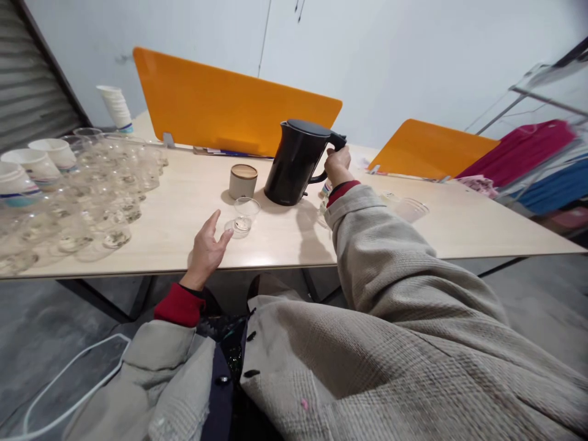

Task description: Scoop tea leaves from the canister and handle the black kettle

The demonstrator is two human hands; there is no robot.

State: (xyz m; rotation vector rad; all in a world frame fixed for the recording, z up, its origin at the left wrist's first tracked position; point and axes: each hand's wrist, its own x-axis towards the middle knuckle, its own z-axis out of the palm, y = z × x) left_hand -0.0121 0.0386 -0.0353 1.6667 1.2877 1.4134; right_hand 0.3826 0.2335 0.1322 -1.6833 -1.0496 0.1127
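Observation:
My right hand (337, 164) is closed round the handle of a black electric kettle (296, 162), which is tilted a little on or just above the table; I cannot tell if its base touches. Left of the kettle stands a grey canister (242, 184) with a wooden lid. In front of the canister is a clear plastic cup (245, 214) with a little dark matter at its bottom. My left hand (206, 251) is beside this cup, thumb and fingers apart, holding nothing.
Many clear plastic cups (92, 202) with dark bits crowd the table's left side, with white paper cups (32, 165) among them. A stack of paper cups (116, 109) stands behind. Orange dividers (229, 104) line the back. More clear cups (408, 209) lie beyond my right sleeve.

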